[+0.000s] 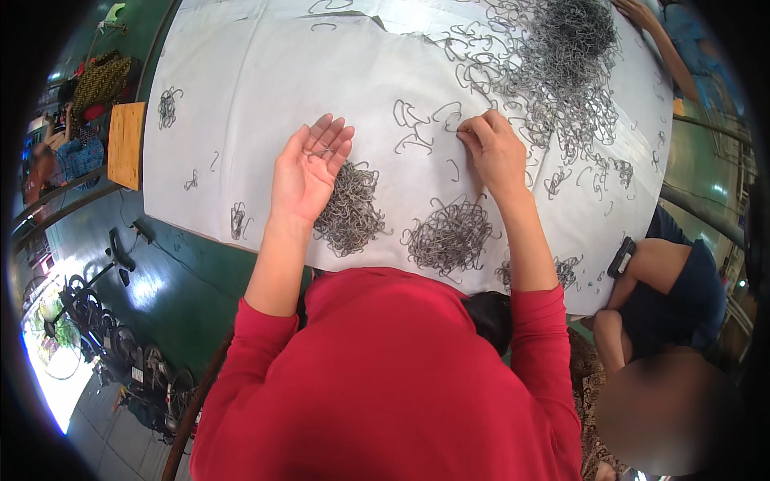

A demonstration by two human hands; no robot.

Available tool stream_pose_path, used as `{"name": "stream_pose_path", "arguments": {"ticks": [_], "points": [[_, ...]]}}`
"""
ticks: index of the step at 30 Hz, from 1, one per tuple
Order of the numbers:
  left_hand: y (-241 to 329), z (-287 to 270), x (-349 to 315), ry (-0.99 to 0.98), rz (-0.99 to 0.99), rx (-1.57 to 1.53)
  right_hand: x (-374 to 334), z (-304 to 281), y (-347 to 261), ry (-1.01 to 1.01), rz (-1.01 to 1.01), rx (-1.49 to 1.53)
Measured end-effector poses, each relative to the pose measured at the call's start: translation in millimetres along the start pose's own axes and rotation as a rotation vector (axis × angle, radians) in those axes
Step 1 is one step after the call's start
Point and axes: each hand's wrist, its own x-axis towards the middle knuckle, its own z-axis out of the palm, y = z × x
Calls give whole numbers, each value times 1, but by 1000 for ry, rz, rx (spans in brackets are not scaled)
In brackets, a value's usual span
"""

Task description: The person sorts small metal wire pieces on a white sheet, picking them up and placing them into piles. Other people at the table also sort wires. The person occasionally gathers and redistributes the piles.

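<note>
Two bare hands over a pale surface (265,88) strewn with small curved wire hooks.
From the left, a wooden board (127,146) stands beside the surface's edge, and a small hook cluster (167,108) lies at the upper left of the frame. Left of centre, the left hand (305,180) is wide and palm up, a thin hook (322,152) resting across its fingers; a dense pile (350,212) sits just beside it. At centre are a few loose hooks (413,126), with a second pile (451,238) below. The right hand (497,152) has its fingertips narrowed near these; whether they grip one, I cannot tell. The largest heap (573,48) fills the upper right, near a co-worker's hand (638,14).
</note>
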Motion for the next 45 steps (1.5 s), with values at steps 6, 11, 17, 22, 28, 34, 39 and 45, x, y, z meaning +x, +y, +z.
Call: {"name": "stream_pose_path", "arguments": {"ticks": [6,11,17,22,28,34,39,45], "points": [[-12,4,3,-30,-56,22,-11,-25,-13,-127,58,43],[-42,15,-4,-62,-270,102,-47,-60,-15,-534,144,319],[-77,24,3,-98,-523,223,-32,-49,-5,-222,531,170],[-66,46,40,-118,-221,311,-19,-36,-15,-255,449,252],[-31,63,48,-141,-93,212,4,-42,41,134,411,62],[-38,59,40,-155,-152,183,35,-44,76,-33,189,-136],[-52,60,33,-164,-205,213,37,-55,74,-153,213,-142],[-80,71,30,-224,-328,258,14,-87,54,-52,330,228]]}}
